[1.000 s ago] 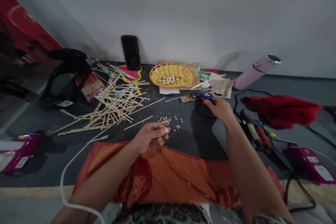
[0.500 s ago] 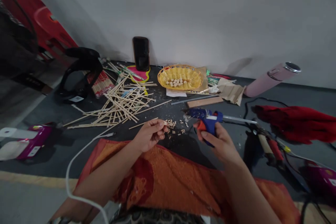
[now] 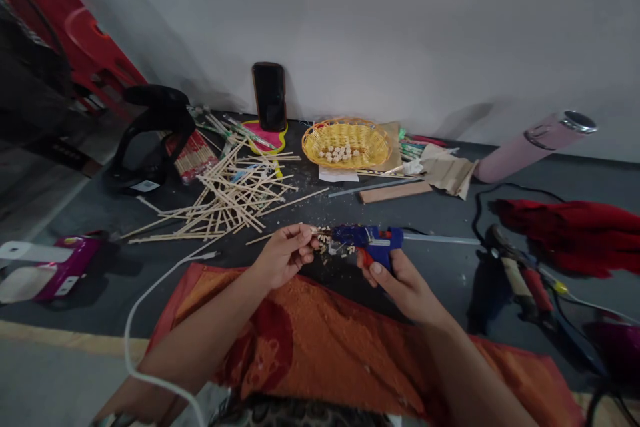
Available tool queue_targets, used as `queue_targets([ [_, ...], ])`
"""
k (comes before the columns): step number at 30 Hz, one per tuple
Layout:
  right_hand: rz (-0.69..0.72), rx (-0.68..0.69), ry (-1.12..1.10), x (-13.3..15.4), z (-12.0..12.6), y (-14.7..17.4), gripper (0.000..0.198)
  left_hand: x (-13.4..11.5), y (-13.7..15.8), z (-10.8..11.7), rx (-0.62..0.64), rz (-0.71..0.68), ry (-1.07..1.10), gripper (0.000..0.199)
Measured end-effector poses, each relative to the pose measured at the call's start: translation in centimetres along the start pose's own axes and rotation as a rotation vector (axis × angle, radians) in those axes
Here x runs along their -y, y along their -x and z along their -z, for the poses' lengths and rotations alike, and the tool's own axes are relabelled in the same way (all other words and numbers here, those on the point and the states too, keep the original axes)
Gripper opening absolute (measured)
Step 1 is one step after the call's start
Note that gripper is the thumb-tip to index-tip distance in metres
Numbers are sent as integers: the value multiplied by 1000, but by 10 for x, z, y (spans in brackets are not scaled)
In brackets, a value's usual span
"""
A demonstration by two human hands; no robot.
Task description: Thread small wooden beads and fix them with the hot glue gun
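My right hand (image 3: 395, 280) is wrapped round the handle of a blue hot glue gun (image 3: 370, 239), with a finger at its orange trigger and a clear glue stick (image 3: 440, 239) out of its back. The gun's nozzle points left, at the fingertips of my left hand (image 3: 287, 250). Those fingers pinch a small pale wooden piece, mostly hidden by the fingertips. Short cut stick pieces (image 3: 349, 251) lie scattered on the dark table beneath the nozzle.
Long thin wooden sticks (image 3: 230, 197) lie piled at left. Behind are a yellow wicker basket (image 3: 320, 140) with small pale pieces, a phone (image 3: 270, 97) and a wooden block (image 3: 395, 192). At right are a pink flask (image 3: 535, 147), pliers (image 3: 517, 277) and a red cloth (image 3: 565, 230). An orange cloth (image 3: 320, 340) covers the front edge.
My right hand has brought the glue gun left and slightly down, so its nozzle now meets the fingertips of my left hand. The left hand has barely moved.
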State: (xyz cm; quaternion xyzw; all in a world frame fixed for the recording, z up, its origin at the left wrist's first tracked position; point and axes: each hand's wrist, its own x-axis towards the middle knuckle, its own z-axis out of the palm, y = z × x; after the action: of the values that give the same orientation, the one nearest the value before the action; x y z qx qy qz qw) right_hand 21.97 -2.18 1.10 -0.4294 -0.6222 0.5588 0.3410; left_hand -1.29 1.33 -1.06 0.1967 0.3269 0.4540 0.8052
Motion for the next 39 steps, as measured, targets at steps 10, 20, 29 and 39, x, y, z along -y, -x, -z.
queue_targets([
  [10, 5, 2, 87, 1, 1, 0, 21, 0, 0, 0, 0, 8, -4, 18],
  [20, -7, -11, 61, -3, 2, 1, 21, 0, 1, -1, 0, 20, -4, 19],
  [29, -29, -12, 42, -2, 4, 1, 23, 1, 2, -1, 33, 18, -68, 18],
  [39, -21, 13, 36, 5, 8, 2, 22, 1, 4, -2, 55, 23, -115, 22],
])
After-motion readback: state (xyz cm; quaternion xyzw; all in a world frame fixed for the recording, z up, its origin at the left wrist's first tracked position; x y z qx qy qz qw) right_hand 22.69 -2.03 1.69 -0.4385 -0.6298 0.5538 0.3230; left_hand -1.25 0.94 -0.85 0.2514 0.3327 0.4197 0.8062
